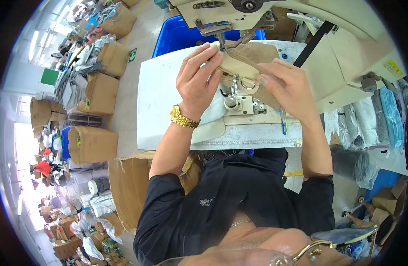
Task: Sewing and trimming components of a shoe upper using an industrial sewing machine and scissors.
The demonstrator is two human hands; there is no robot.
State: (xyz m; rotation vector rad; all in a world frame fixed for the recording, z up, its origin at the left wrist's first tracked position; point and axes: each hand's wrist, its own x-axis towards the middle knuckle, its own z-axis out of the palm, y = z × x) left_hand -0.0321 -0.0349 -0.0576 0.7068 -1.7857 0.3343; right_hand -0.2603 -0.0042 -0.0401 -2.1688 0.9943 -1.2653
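Note:
A beige fabric piece [237,66] with a woven mesh part [262,52] lies under the needle area of a cream sewing machine [246,22]. My left hand [198,73] pinches its left side, fingertips beside the presser bar [221,41]. On the right, my right hand [287,84] grips the piece's other end, thumb on top near a metal D-ring [248,85]. A shiny metal snap hook [234,84] sits between my hands, above the machine's cylindrical arm [230,103]. My fingers and the machine head partly hide the piece.
The pale worktable [162,102] spreads around the machine, with a blue bin [168,35] behind it. Thread snips [284,122] lie to the right. Cardboard boxes [93,144] line the left, plastic-wrapped material [363,119] the right. Another person [379,217] is at far lower right.

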